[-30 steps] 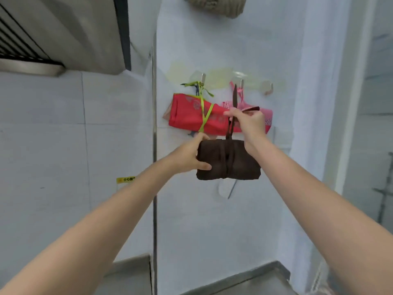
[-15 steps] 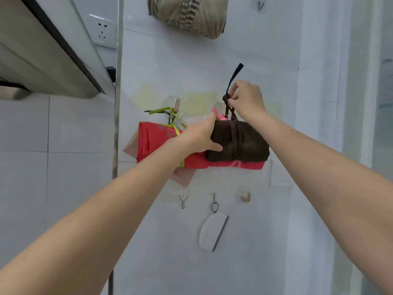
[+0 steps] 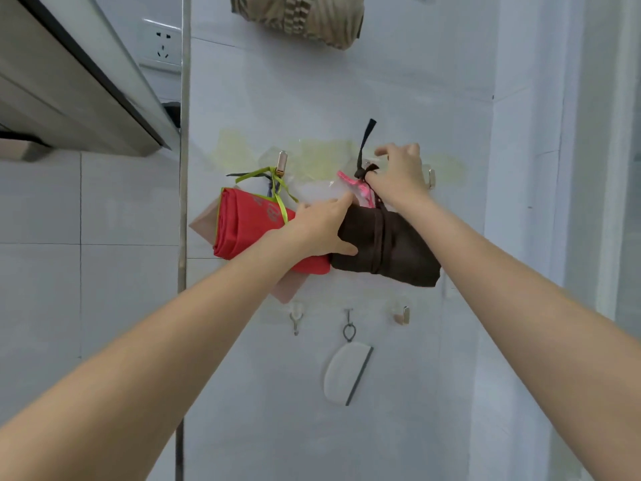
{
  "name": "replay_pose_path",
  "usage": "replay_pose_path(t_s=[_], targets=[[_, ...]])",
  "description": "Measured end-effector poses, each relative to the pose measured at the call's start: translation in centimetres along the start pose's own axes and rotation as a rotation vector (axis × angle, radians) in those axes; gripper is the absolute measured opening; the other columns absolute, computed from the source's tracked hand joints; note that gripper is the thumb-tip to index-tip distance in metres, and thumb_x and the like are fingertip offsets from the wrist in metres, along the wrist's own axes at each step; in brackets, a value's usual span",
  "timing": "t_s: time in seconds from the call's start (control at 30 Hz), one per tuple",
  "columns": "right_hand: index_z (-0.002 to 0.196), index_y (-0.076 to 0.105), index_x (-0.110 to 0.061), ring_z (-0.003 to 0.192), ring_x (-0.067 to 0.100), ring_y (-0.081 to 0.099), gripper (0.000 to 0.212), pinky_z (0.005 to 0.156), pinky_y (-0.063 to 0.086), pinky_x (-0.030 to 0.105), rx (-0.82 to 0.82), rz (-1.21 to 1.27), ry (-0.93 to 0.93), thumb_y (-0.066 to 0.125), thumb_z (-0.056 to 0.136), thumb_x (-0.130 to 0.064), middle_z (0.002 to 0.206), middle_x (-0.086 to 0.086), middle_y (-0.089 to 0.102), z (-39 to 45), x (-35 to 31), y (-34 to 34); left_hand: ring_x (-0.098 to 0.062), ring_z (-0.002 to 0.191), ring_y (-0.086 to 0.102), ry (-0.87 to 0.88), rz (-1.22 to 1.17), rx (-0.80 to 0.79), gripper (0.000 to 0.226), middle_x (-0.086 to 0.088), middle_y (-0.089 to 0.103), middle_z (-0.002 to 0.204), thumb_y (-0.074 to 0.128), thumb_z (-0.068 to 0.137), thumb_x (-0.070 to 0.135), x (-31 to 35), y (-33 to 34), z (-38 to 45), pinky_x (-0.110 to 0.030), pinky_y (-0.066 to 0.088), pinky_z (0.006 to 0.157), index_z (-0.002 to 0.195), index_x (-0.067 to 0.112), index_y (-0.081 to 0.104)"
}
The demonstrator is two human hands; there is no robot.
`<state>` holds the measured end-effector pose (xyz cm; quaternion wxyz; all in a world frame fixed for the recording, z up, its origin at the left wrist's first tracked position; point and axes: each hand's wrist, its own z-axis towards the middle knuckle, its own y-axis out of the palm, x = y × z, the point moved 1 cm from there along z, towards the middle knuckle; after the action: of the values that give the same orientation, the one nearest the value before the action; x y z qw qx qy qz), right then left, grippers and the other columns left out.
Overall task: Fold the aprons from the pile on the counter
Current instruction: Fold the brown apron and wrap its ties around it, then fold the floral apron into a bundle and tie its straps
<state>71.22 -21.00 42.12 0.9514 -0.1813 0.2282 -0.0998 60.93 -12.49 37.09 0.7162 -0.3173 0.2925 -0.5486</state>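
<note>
A folded dark brown apron bundle [image 3: 392,248], tied round with its own strap, is held against the white wall. My left hand [image 3: 322,230] grips its left end, thumb underneath. My right hand [image 3: 399,175] pinches the brown strap [image 3: 366,147] at the middle wall hook, and the strap's end sticks up above it. A red folded apron [image 3: 249,223] with a lime green tie hangs from the left hook [image 3: 282,162]. A pink strap [image 3: 353,185] shows behind the brown bundle.
A lower row of hooks [image 3: 402,314] carries a white scraper [image 3: 345,374]. A beige striped bundle [image 3: 305,15] hangs higher up. A range hood [image 3: 76,98] juts out at upper left, beside a steel pipe [image 3: 183,203] and a wall socket [image 3: 161,45].
Both hands lifted the brown bundle up from below the red apron to the hooks. My right hand has carried the strap up to the middle hook.
</note>
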Motion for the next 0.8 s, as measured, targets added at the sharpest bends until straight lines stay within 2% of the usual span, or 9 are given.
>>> replay_pose_path(t_s=[0.1,0.23,0.3,0.37,0.5,0.6,0.67,0.73,0.8], targets=[[0.117,0.053,-0.006,0.112,0.026,0.044,0.028,0.094,0.035,0.033,0.139,-0.047,-0.136,0.049,0.092,-0.018,0.121,0.012,0.043,-4.5,1.1,1.1,-0.024,0.118,0.043,0.019,0.091,0.06,0.068,-0.001,0.046,0.129,0.066,0.079,0.042,-0.3,0.2,-0.5,-0.04,0.029,0.096,0.134,0.022,0.031],[0.124,0.05,-0.01,0.114,0.026,0.044,0.035,0.098,0.031,0.038,0.136,-0.269,-0.231,0.045,0.094,-0.027,0.124,0.011,0.046,-8.2,3.7,4.0,-0.026,0.122,0.038,0.051,0.414,0.117,0.09,-0.003,0.038,0.136,0.063,0.074,0.06,-1.7,-0.2,-2.3,-0.039,0.027,0.102,0.143,0.02,0.023],[0.126,0.05,-0.011,0.113,0.029,0.045,0.037,0.097,0.032,0.041,0.137,-0.309,-0.251,0.047,0.092,-0.025,0.122,0.013,0.049,-8.5,4.6,4.4,-0.028,0.118,0.042,0.052,0.498,0.107,0.094,-0.006,0.044,0.132,0.061,0.073,0.063,-2.7,-0.3,-3.2,-0.039,0.025,0.103,0.144,0.017,0.022],[0.124,0.052,-0.01,0.111,0.032,0.047,0.036,0.097,0.033,0.044,0.143,-0.323,-0.254,0.05,0.09,-0.021,0.119,0.016,0.051,-8.6,4.7,4.4,-0.029,0.114,0.045,0.088,0.509,0.087,0.091,-0.006,0.051,0.126,0.061,0.075,0.06,-3.4,-0.4,-4.2,-0.038,0.023,0.104,0.144,0.015,0.024],[0.114,0.055,-0.002,0.105,0.037,0.05,0.035,0.094,0.038,0.049,0.276,-0.266,-0.271,0.056,0.081,-0.012,0.115,0.022,0.051,-9.8,1.9,4.7,-0.028,0.12,0.04,0.147,0.38,0.152,0.079,-0.006,0.046,0.13,0.067,0.076,0.045,-3.1,-0.9,-6.0,-0.036,0.023,0.106,0.14,0.015,0.033],[0.099,0.06,-0.002,0.1,0.032,0.051,0.025,0.088,0.04,0.043,0.423,-0.03,-0.425,0.048,0.077,-0.007,0.108,0.019,0.055,-12.7,-2.5,5.4,-0.028,0.109,0.053,0.171,0.346,0.431,0.046,-0.007,0.058,0.118,0.054,0.077,0.028,-3.2,-0.9,-9.1,-0.033,0.029,0.095,0.12,0.01,0.057],[0.093,0.06,0.0,0.096,0.03,0.049,0.026,0.084,0.037,0.038,0.402,0.139,-0.489,0.044,0.074,-0.004,0.103,0.019,0.056,-15.5,-6.3,6.4,-0.023,0.096,0.054,0.144,0.274,0.593,0.032,-0.006,0.064,0.104,0.052,0.074,0.02,-4.4,-0.9,-12.8,-0.03,0.033,0.084,0.103,0.008,0.063],[0.089,0.06,0.002,0.091,0.031,0.051,0.026,0.079,0.038,0.036,0.287,0.25,-0.528,0.042,0.071,-0.003,0.097,0.019,0.056,-18.9,-10.2,8.2,-0.019,0.091,0.049,0.046,0.232,0.568,0.028,-0.005,0.062,0.099,0.054,0.072,0.013,-6.5,-0.2,-17.9,-0.027,0.031,0.078,0.098,0.008,0.06],[0.089,0.06,0.002,0.088,0.03,0.052,0.023,0.076,0.043,0.037,0.083,0.324,-0.523,0.042,0.075,-0.003,0.094,0.017,0.055,-22.5,-13.3,10.5,-0.019,0.084,0.049,-0.059,0.192,0.478,0.03,-0.006,0.059,0.094,0.05,0.07,0.012,-8.8,0.7,-23.6,-0.026,0.028,0.075,0.098,0.007,0.057]])
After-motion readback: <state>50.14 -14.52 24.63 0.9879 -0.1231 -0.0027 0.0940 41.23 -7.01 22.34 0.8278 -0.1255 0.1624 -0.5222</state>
